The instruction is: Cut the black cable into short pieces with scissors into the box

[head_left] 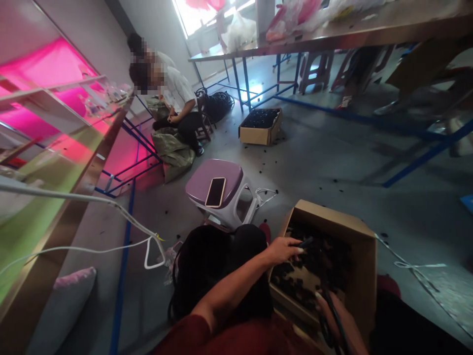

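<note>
My left hand (283, 250) reaches over the cardboard box (364, 261) between my legs. Its fingers are pinched on a dark strip (306, 242), whose exact kind I cannot make out. Low in the same box, my right hand (340, 318) is wrapped round black-handled scissors (327, 325). Their blades point up toward the left hand and blur into the dark contents. Many small black pieces (295, 286) lie in the box, with bare cardboard showing among them.
A purple-topped stool (199, 180) ahead bears a phone (215, 192). Another box of black pieces (260, 118) stands farther off. A seated person (181, 93) is at the back left. Long tables (332, 39) flank the floor, which has scattered black bits and white cords (266, 195).
</note>
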`<state>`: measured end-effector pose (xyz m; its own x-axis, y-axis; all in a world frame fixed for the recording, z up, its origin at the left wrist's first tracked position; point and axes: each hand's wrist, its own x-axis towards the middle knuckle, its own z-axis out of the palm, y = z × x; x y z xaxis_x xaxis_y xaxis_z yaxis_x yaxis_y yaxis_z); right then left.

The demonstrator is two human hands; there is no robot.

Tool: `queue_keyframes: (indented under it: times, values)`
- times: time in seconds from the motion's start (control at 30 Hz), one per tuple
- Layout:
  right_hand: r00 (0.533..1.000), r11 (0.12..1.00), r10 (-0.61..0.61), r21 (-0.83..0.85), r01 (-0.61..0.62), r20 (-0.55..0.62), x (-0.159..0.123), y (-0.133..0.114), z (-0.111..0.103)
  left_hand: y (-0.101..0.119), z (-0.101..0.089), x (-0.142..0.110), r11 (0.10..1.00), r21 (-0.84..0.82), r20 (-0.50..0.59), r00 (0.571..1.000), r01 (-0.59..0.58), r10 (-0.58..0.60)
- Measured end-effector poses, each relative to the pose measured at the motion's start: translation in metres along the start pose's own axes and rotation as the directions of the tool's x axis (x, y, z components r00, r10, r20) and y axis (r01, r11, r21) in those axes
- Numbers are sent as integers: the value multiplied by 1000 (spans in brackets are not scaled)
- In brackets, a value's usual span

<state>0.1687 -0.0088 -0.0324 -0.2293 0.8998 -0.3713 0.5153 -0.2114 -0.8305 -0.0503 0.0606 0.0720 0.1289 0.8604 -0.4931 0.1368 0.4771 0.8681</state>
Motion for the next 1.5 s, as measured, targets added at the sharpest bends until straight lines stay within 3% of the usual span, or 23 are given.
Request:
queue_keyframes:
  times: [0.1, 0.23, 0.33, 0.43, 0.57, 0.7, 0.77, 1.0, 1.23, 1.5]
  values:
    - [998, 997, 68, 33, -68, 12, -4, -3, 1, -9, 6, 3, 999, 8, 48, 997, 54, -54]
    - [994, 996, -70, -61, 65, -87, -4, 0, 2, -22, 16, -4, 996, 25, 108, 990, 91, -93]
    - [997, 992, -58, -111, 52, -53, 0, 10, 0, -28, 18, -8, 995, -6, 158, 983, 99, -97]
    - [999, 996, -37, -86, 39, 24, 0, 14, -6, -27, 16, -8, 998, 10, 121, 990, 69, -70]
    - [997, 1000, -15, -5, 15, 71, -8, 0, -17, -21, 17, -4, 1000, -11, 83, 997, 3, -2]
    - [994, 994, -109, -18, 109, 1, -13, -15, -25, -14, 22, -3, 994, -109, 47, 999, 22, -17]
    - [995, 994, -100, -46, 99, -13, -17, -21, -28, -13, 24, -5, 988, -144, 42, 998, 48, -42]
    - [976, 998, 58, 10, -61, 212, -35, -43, -28, -17, 28, -14, 991, -124, 11, 998, 59, -58]
    - [972, 988, -115, -74, 133, 203, -32, -38, -27, -21, 32, -14, 996, -34, 3, 997, 79, -79]
    - [977, 987, -113, -90, 130, 180, -24, -27, -27, -26, 39, -7, 997, 14, 41, 996, 75, -76]
